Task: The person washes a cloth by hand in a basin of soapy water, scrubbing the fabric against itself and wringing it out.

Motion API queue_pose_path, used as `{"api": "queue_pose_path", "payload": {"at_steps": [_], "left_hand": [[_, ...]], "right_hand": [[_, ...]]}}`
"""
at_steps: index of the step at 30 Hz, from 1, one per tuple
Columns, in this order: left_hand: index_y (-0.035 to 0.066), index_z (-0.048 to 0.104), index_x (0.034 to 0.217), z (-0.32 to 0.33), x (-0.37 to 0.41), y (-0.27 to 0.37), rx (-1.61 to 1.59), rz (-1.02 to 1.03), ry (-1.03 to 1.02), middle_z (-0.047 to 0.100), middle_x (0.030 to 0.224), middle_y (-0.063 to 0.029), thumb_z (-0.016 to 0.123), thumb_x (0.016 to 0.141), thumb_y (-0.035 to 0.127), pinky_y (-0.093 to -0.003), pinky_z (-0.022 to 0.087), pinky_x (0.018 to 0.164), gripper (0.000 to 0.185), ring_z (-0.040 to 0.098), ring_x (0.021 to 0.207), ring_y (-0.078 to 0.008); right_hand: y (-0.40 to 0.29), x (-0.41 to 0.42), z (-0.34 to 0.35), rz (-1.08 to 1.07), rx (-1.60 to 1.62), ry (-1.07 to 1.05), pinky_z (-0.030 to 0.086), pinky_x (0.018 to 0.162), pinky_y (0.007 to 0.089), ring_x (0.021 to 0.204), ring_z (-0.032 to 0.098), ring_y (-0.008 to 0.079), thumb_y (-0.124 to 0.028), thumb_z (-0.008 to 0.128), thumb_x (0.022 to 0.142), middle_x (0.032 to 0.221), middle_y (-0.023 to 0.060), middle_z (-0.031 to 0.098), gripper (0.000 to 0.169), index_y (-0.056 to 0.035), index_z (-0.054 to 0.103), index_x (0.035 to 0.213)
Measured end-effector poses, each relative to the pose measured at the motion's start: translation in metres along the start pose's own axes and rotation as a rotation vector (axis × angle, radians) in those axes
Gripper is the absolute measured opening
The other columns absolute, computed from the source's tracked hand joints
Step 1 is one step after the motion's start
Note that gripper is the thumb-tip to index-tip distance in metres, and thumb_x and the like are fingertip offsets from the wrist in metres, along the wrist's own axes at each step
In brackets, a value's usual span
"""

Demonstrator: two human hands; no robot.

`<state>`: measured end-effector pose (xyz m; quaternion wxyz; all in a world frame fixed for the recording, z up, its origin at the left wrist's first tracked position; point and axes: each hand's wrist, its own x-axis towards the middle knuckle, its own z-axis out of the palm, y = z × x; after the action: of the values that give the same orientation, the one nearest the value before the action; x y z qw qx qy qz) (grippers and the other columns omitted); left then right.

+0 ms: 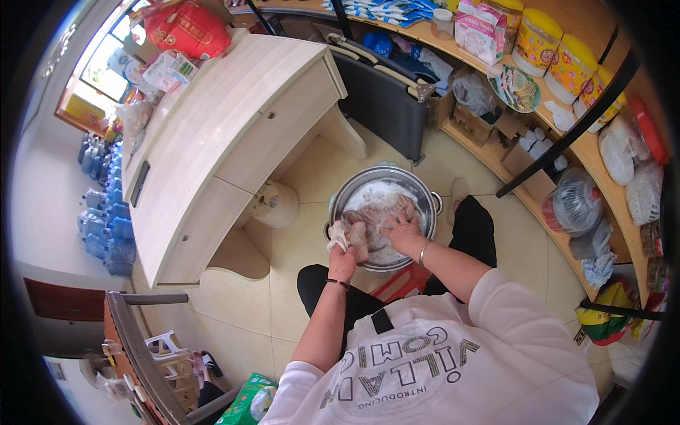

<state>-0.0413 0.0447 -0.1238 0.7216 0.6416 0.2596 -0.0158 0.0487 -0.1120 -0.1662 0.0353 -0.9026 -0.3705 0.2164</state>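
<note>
A round steel basin (382, 175) with side handles stands in front of me between my knees. White suds (374, 192) float on its water. A wet, pale pinkish cloth (368, 217) lies bunched in the water and rises over the near left rim. My left hand (344, 261), with a beaded bracelet at its wrist, is shut on that raised part of the cloth. On the right, my right hand (407, 237), wearing a bangle, rests on the cloth in the suds, fingers spread. The fingertips are partly hidden by foam.
A pale wooden desk (234, 117) stands left, with a floral white bin (275, 203) beneath. A folded dark cot (380, 95) leans beyond the basin. Stocked shelves (496, 154) curve along the right. A red plastic stool (404, 281) is under me. Another person's foot (211, 363) shows lower left.
</note>
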Motion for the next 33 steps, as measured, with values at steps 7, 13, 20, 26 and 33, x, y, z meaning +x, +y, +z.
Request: {"api": "queue_pose_path", "payload": {"at_steps": [7, 13, 20, 26, 33], "left_hand": [[0.001, 0.049, 0.116, -0.021, 0.019, -0.044, 0.148, 0.140, -0.038, 0.054, 0.109, -0.0066, 0.041, 0.078, -0.003, -0.0294, 0.047, 0.077, 0.039, 0.054, 0.095, -0.0195], [0.001, 0.047, 0.113, -0.019, 0.017, -0.039, -0.077, 0.021, -0.019, 0.053, 0.105, -0.0086, 0.039, 0.077, -0.004, -0.0345, 0.052, 0.071, 0.037, 0.054, 0.092, -0.0230], [0.002, 0.047, 0.115, -0.013, 0.016, -0.040, -0.005, 0.107, -0.033, 0.052, 0.107, -0.0091, 0.040, 0.078, -0.005, -0.0346, 0.052, 0.069, 0.038, 0.055, 0.091, -0.0233], [-0.001, 0.050, 0.112, -0.019, 0.015, -0.046, 0.037, 0.111, -0.031, 0.055, 0.102, -0.0088, 0.042, 0.078, -0.002, -0.0317, 0.050, 0.074, 0.035, 0.055, 0.091, -0.0209], [-0.001, 0.052, 0.112, -0.014, 0.008, -0.038, 0.207, 0.078, 0.017, 0.057, 0.100, -0.0072, 0.045, 0.078, 0.001, -0.0274, 0.044, 0.079, 0.034, 0.054, 0.091, -0.0165]], "right_hand": [[0.011, 0.022, -0.006, 0.008, 0.360, 0.129, 0.046, 0.067, 0.0373, 0.078, 0.057, 0.0292, -0.015, 0.049, 0.077, 0.079, 0.0141, 0.060, 0.015, -0.0068, 0.061, 0.075], [0.024, 0.019, -0.100, -0.133, 0.807, 0.355, 0.043, 0.062, 0.0337, 0.066, 0.055, 0.0228, -0.016, 0.050, 0.079, 0.073, 0.0124, 0.059, 0.016, -0.0023, 0.056, 0.084], [0.035, 0.024, -0.106, -0.029, 0.894, 0.381, 0.044, 0.067, 0.0340, 0.074, 0.056, 0.0283, -0.019, 0.047, 0.081, 0.080, 0.0151, 0.060, 0.020, -0.0025, 0.056, 0.090], [0.052, 0.031, -0.041, 0.125, 0.416, 0.398, 0.043, 0.078, 0.0410, 0.093, 0.054, 0.0280, -0.022, 0.052, 0.082, 0.100, 0.0121, 0.058, 0.025, -0.0098, 0.057, 0.103], [-0.003, 0.005, -0.003, 0.049, -0.084, -0.011, 0.029, 0.089, 0.0572, 0.123, 0.027, 0.0305, -0.024, 0.052, 0.079, 0.140, 0.0065, 0.019, 0.056, -0.0216, 0.032, 0.132]]}}
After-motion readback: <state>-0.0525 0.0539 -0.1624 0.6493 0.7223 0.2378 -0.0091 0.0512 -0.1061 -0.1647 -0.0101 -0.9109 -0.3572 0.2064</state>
